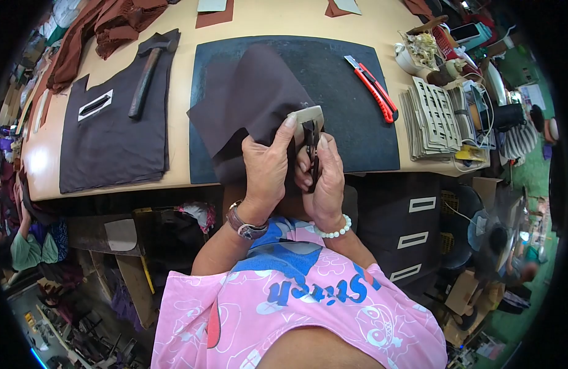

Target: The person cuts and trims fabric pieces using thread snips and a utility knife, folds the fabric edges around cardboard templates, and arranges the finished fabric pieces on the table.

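My left hand point(268, 166) grips dark brown cloth point(259, 80), its thumb pressed on a small pale card-like piece point(309, 114) at the cloth's edge. My right hand point(325, 178) is closed around small black snips point(311, 150), their tips up against the pale piece. Where exactly the blades meet the cloth is hidden. The cloth drapes over a dark cutting mat point(351, 144), beyond both hands. A red utility knife point(375, 90) lies on the mat to the right.
At left, a hammer point(147, 83) and a pale slotted piece point(95, 106) rest on folded dark cloth point(121, 147). Slotted cards point(428, 117) are stacked at the table's right edge. Rust-coloured cloth point(127, 24) lies far left. Another person's arm point(23, 212) shows at left.
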### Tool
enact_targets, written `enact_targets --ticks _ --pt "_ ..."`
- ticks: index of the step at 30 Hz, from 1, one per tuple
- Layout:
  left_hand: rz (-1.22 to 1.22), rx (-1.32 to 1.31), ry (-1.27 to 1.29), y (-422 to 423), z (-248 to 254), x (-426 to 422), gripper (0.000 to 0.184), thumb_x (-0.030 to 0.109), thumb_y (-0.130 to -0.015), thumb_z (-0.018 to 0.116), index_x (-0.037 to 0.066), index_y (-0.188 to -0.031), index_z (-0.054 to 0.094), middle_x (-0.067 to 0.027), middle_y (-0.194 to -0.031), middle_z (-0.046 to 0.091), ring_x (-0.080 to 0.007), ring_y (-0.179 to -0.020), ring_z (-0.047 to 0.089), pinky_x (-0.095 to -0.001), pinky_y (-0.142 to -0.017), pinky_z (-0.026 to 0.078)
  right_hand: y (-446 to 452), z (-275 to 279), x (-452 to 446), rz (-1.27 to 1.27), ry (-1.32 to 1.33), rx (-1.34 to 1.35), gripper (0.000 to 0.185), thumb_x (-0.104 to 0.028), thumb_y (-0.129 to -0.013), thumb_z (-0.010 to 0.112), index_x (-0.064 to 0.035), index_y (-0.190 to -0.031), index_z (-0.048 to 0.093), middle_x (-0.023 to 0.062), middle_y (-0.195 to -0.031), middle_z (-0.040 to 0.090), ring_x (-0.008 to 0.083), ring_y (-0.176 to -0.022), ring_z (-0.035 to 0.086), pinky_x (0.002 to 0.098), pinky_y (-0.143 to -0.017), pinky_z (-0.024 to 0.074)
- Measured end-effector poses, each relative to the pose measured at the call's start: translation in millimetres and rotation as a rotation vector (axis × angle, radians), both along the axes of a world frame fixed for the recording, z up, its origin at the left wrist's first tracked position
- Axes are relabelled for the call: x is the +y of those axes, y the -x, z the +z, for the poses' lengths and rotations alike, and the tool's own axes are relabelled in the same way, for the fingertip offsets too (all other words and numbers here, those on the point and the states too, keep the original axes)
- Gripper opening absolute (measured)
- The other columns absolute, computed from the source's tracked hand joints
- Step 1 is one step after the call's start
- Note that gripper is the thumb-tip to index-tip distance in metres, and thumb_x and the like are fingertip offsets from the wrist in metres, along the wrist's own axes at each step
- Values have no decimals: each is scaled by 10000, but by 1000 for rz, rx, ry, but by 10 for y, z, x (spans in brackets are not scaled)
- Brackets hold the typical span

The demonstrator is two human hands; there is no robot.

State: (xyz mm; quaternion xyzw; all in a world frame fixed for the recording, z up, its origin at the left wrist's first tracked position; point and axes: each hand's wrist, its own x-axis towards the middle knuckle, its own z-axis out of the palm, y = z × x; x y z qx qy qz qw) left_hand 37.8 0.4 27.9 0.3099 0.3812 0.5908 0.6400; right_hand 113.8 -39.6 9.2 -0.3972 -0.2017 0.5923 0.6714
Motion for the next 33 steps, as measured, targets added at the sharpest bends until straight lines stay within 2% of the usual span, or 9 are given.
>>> enact_targets --ticks 8,13,17,21,27,33 --pt "-10 -12 -15 -17 -9 -7 194 166 -885 603 -25 -852 614 -42 -631 606 -84 -394 513 -214 -333 388 -35 -48 -9 27 6 -100 212 -305 -978 374 -104 -978 442 -23 -622 415 34 -450 326 165 -394 270" --pt "-4 -8 -16 -16 -59 4 187 161 -885 604 -22 -855 619 -42 -652 612 -80 -418 519 -215 -356 395 -15 -48 3 8 16 -28 219 -315 -970 384 -104 -973 441 -22 -621 415 35 -458 333 168 -401 272" --pt "52 1 -14 -17 -92 26 161 148 -878 615 -12 -890 622 -37 -777 635 -79 -587 575 -223 -500 456 -10 -44 11 -8 11 -6 213 -291 -953 437 -79 -970 426 -8 -617 442 29 -432 328 162 -381 265" --pt "74 10 -4 21 -156 65 158 132 -862 635 0 -948 620 -32 -904 639 -90 -760 593 -250 -666 483 -25 -49 -28 35 29 -122 194 -278 -944 463 -87 -968 440 -12 -625 467 19 -443 333 157 -388 267" --pt "100 -17 40 36 -186 75 177 138 -853 649 5 -967 618 -32 -922 637 -97 -781 595 -260 -702 486 -1 -35 -65 57 60 -150 188 -275 -942 474 -90 -968 448 -7 -646 500 6 -478 356 146 -411 274" --pt "125 42 51 55 -288 102 174 152 -856 648 11 -954 620 -31 -895 635 -97 -746 596 -262 -654 490 -31 -24 -84 116 65 -206 192 -266 -952 457 -78 -990 446 2 -666 517 2 -495 361 139 -433 279"
